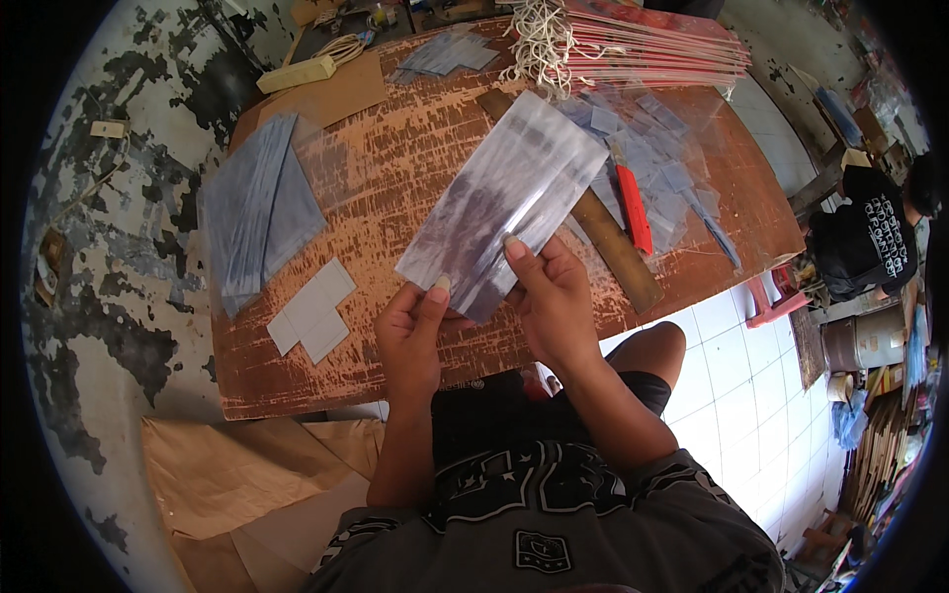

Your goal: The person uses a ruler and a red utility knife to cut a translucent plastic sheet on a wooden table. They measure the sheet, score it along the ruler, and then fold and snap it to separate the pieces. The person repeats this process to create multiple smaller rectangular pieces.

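Both my hands hold a rectangular clear plastic sheet point(514, 178), glossy and tilted above the worn brown table. My left hand point(410, 336) pinches its near left corner with the thumb on top. At the near right edge, the thumb of my right hand point(554, 296) presses on it while the other fingers curl beneath. Whether it is one layer or several, I cannot tell. Left of my hands lie white card pieces point(314, 311). To the right, a long flat brown ruler point(618, 252) runs partly under the sheet, beside a red cutter knife point(634, 210).
A pile of bluish plastic sheets point(262, 212) covers the table's left side. Plastic offcuts point(672, 148) spread at the right. Red strips with white cords point(643, 49) lie at the far edge, near a power strip point(297, 74). A person point(870, 232) sits at the right.
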The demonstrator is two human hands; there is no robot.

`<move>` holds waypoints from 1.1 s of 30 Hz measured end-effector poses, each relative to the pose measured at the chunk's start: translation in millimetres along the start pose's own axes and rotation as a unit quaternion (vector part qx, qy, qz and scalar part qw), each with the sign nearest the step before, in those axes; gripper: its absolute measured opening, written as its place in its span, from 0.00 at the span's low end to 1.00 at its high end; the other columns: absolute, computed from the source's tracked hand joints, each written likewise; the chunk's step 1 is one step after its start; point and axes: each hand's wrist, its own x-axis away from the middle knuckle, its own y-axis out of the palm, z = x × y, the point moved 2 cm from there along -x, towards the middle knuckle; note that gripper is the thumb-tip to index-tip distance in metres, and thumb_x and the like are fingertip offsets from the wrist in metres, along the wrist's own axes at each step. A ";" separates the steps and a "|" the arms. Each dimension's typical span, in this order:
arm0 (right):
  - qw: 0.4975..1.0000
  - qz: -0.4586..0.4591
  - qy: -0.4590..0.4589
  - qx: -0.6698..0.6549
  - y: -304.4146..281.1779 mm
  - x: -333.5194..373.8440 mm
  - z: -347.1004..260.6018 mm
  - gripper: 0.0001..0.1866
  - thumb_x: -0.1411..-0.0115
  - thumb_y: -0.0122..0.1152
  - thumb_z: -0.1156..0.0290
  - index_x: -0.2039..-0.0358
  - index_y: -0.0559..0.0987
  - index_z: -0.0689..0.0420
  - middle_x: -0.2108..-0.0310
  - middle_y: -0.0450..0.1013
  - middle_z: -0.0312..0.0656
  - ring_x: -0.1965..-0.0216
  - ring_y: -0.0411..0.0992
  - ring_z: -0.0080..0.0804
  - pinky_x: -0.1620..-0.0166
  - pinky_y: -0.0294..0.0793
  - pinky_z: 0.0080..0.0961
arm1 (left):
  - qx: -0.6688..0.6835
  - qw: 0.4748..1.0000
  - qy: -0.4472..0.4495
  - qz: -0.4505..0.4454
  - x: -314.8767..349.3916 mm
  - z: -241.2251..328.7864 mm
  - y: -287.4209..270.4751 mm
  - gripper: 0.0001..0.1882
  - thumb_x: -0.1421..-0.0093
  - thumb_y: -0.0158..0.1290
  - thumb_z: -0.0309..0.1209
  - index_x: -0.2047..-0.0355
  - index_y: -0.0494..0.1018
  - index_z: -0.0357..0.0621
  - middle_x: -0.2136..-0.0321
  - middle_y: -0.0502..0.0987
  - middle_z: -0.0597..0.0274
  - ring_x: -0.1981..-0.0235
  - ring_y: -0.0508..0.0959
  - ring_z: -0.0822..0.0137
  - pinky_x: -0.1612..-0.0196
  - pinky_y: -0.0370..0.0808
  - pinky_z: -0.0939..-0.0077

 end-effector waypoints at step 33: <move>1.000 0.022 0.004 -0.022 -4.7 4.6 -13.3 0.16 0.22 0.56 0.71 0.39 0.76 0.63 0.47 0.81 0.43 0.49 0.82 0.29 0.48 0.85 0.32 | 0.036 0.999 0.016 0.035 1.1 3.3 0.3 0.16 0.26 0.58 0.34 0.47 0.75 0.33 0.64 0.86 0.53 0.67 0.88 0.65 0.63 0.89 0.72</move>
